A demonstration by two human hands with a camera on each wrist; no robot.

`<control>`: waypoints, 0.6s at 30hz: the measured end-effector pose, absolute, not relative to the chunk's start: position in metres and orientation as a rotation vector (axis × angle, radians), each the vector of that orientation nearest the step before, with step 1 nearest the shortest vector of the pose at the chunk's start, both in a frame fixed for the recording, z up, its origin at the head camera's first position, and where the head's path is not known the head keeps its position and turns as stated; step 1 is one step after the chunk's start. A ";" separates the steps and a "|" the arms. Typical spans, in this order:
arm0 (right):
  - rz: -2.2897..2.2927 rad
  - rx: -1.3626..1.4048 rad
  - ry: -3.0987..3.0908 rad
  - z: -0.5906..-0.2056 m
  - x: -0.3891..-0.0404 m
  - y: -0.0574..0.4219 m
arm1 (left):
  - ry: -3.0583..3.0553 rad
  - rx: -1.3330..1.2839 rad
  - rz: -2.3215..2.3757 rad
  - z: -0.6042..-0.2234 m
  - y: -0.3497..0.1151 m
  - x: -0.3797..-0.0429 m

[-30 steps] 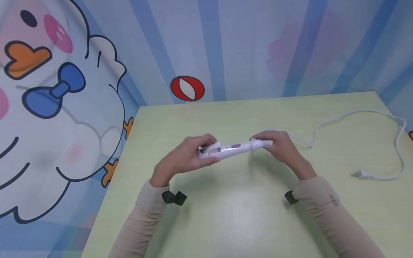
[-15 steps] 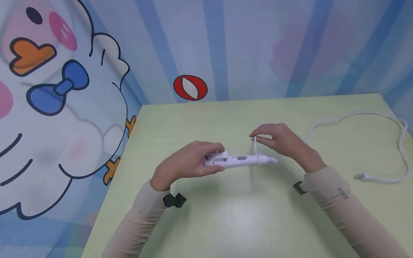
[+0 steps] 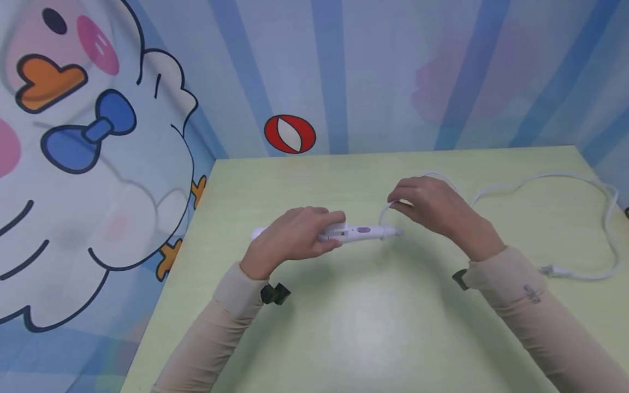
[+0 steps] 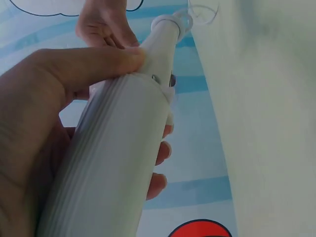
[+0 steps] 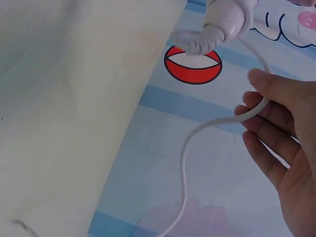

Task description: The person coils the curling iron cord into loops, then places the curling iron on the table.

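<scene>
Stretching across the back, a blue-striped backdrop [image 3: 378, 71] meets the pale green table [image 3: 354, 327]. Above the table's middle, the left hand [image 3: 295, 234] grips a white wand [image 3: 351, 236] — fingers wrapped round its body — with the tapered end pointing right. Near that end, the right hand [image 3: 437, 207] pinches the white cord [image 5: 183, 173] between thumb and fingers. The cord curves over the table's right side to its plug [image 3: 552, 270]; a mauve button [image 3: 363, 230] marks the wand.

- White device [image 3: 356, 235]: smooth and glossy plastic, partly ribbed.
- Cable [image 5: 183, 168]: smooth, plastic-looking.
- Desk [image 3: 363, 333]: smooth, a little shiny.
- Sleeves [image 3: 506, 289]: matt cloth, wrinkled.
- Wall [image 3: 383, 65], twelve o'clock in head view: smooth, rather matt.
</scene>
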State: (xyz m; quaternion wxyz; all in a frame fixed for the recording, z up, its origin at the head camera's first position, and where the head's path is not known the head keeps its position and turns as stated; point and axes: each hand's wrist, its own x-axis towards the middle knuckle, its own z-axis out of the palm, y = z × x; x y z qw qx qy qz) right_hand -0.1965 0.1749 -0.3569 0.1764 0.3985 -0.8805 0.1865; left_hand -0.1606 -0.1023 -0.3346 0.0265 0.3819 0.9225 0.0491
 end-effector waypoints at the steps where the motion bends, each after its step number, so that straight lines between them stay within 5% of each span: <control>1: 0.520 1.107 -2.501 -0.357 -0.196 0.174 | 2.867 1.160 0.140 -0.335 -0.102 -0.163; 18: 1.015 0.718 -2.676 -0.371 -0.180 0.147 | 3.055 0.856 0.277 -0.343 -0.107 -0.187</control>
